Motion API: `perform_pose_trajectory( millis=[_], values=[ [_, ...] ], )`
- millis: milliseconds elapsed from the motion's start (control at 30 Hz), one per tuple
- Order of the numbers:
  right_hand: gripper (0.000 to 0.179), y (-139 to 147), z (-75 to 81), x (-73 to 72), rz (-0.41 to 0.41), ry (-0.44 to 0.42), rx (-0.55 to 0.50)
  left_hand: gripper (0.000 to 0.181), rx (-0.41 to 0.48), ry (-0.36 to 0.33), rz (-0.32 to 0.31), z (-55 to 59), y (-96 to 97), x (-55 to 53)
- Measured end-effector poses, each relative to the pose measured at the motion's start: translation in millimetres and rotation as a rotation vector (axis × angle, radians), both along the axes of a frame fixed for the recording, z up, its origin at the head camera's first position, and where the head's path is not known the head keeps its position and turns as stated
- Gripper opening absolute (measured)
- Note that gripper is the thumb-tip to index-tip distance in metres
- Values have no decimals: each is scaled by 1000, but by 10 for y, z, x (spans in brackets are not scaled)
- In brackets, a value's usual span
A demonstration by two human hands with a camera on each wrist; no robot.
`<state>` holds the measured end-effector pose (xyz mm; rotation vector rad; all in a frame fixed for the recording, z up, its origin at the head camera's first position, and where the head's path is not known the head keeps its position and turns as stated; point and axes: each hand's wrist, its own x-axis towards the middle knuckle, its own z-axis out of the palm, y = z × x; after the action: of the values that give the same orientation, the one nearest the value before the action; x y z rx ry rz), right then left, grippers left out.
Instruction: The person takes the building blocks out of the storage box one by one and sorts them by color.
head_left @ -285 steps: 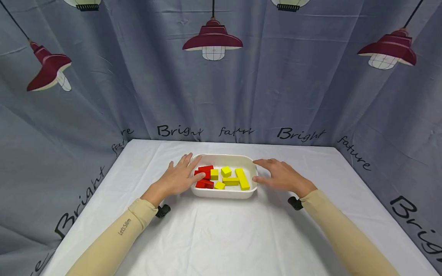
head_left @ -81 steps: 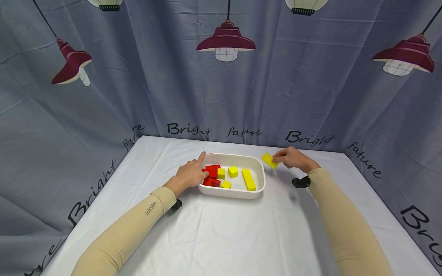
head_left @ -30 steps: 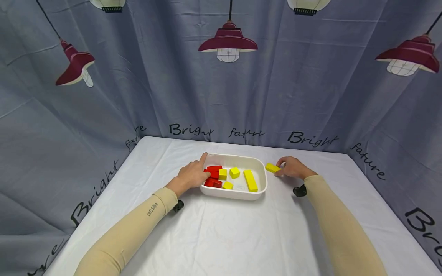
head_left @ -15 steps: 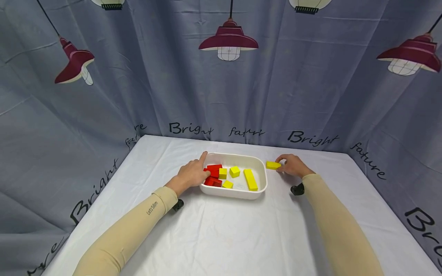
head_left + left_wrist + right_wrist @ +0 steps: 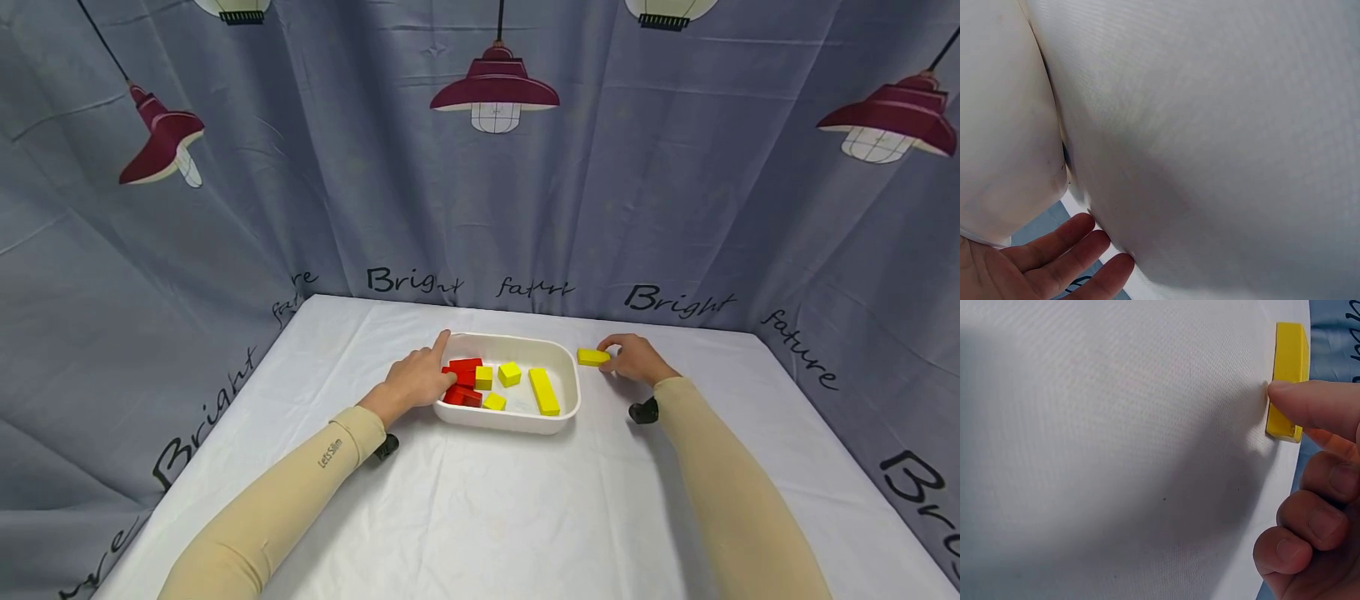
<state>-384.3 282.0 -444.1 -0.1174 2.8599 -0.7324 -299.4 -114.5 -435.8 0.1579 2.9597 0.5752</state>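
Observation:
My left hand (image 5: 415, 377) holds the left end of a white plastic tray (image 5: 504, 423), thumb over the rim and index finger along its far left corner. In the left wrist view its other fingers (image 5: 1063, 261) lie outside the tray wall (image 5: 1007, 119). To the right of the tray, my right hand (image 5: 637, 358) pinches a rectangular yellow block (image 5: 591, 357) by its right end. The right wrist view shows the thumb (image 5: 1310, 403) across the yellow block (image 5: 1288, 353), which lies flat at the white cloth; the remaining fingers are curled below.
Inside the tray, red blocks (image 5: 466, 377) are bunched at the left, partly behind the left thumb. Yellow cubes (image 5: 509, 374) and a long yellow block (image 5: 544, 392) lie to their right. A white cloth (image 5: 495, 517) covers the table, and a grey-blue curtain (image 5: 337, 167) hangs behind.
The right hand took a yellow block out of the tray, brought it down on the right and turned it parallel to the back edge. The left hand moved onto the tray's left rim.

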Motion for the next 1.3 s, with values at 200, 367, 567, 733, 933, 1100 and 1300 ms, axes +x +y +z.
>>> perform_pose_trajectory(
  millis=[200,367,567,733,933,1100,1300],
  values=[
    [49,-9,25,17,-5,3,17,79,3,3,-4,10,9,7],
    [50,-56,77,35,10,9,20,80,-1,-10,0,5,8,12],
    [46,-111,151,62,52,19,37,80,-1,-6,-3,9,5,11],
    [42,-140,220,107,109,41,46,80,-8,-6,-8,4,8,0],
    [39,-171,302,163,140,32,49,80,-8,-4,-10,-7,5,-12],
    [37,-212,379,200,179,29,40,80,-11,0,-13,-9,0,-11],
    [33,-271,431,241,223,52,40,80,-12,4,-10,-2,7,-4]
  ],
)
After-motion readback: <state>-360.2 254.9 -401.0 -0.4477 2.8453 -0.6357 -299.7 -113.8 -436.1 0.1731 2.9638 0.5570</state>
